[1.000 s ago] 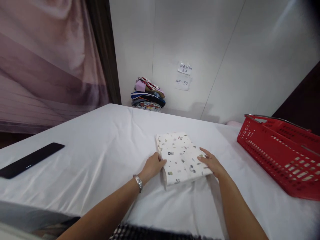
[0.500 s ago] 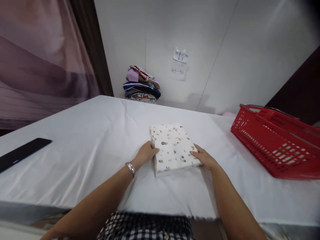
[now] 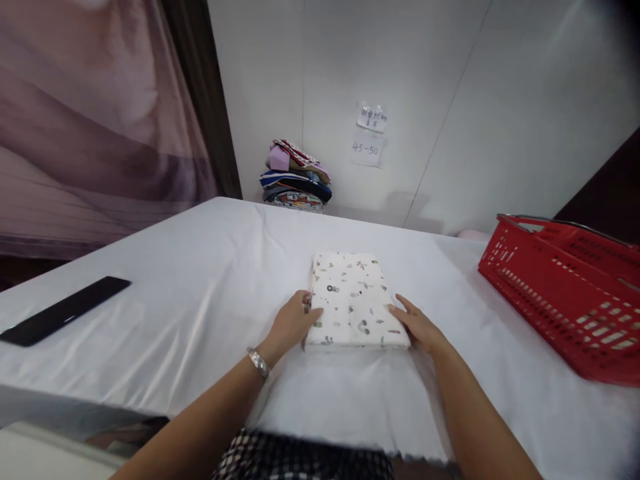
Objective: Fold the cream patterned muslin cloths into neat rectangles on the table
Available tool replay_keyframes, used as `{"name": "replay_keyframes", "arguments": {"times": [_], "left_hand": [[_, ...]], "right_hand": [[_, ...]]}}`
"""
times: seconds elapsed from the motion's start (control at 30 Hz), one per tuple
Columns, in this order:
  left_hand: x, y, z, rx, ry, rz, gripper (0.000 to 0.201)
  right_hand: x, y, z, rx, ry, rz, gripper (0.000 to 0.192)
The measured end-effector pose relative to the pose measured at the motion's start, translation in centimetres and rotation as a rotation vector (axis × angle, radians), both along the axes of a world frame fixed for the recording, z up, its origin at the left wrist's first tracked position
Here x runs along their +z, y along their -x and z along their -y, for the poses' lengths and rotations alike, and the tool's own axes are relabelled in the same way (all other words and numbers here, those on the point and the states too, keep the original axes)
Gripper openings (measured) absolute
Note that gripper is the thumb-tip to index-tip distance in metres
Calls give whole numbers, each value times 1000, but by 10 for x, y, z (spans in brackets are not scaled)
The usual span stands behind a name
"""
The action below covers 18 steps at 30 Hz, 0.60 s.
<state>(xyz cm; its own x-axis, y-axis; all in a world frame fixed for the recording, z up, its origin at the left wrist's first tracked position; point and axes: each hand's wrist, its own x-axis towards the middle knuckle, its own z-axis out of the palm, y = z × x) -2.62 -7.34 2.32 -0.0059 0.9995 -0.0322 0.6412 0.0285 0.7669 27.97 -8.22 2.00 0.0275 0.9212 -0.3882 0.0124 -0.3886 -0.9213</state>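
A folded white cloth (image 3: 355,300) with small printed figures lies flat on the white-covered table, its near edge roughly parallel to the table's front. At its left edge is my left hand (image 3: 293,323), thumb on top and fingers curled at the side. A silvery bracelet (image 3: 259,362) circles that wrist. On the opposite edge my right hand (image 3: 417,327) holds the cloth the same way, thumb over the top near the front corner. The fingertips under the cloth's edges are partly hidden.
A red plastic basket (image 3: 555,287) stands on the right. A black flat phone-like slab (image 3: 67,310) lies on the left. Folded fabrics (image 3: 296,179) are stacked at the back by the wall, below and left of handwritten paper signs (image 3: 369,148). A pinkish curtain (image 3: 100,133) hangs at left.
The cloth has been turned slightly and squared, so its front edge now runs straighter across. Both hands stay at its sides. The whole view has shifted a little.
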Motion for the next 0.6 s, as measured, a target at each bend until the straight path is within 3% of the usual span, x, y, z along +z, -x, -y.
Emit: {"name": "replay_keyframes", "arguments": {"times": [0.17, 0.27, 0.33, 0.4, 0.5, 0.6], "left_hand": [[1, 0, 11, 12, -31, -38, 40], [3, -1, 23, -46, -285, -180, 37], [3, -4, 37, -151, -470, -264, 36], [3, -11, 51, -318, -584, -322, 38], [1, -22, 65, -566, -632, -387, 48], [-2, -29, 67, -633, -616, -461, 50]], "right_hand": [[1, 3, 8, 73, -1, 79, 96], [3, 1, 14, 125, 15, 114, 99], [5, -1, 10, 126, 24, 175, 99], [8, -2, -4, 104, 25, 256, 99], [11, 1, -39, 47, 14, 315, 99], [13, 12, -77, -20, 8, 337, 96]]}}
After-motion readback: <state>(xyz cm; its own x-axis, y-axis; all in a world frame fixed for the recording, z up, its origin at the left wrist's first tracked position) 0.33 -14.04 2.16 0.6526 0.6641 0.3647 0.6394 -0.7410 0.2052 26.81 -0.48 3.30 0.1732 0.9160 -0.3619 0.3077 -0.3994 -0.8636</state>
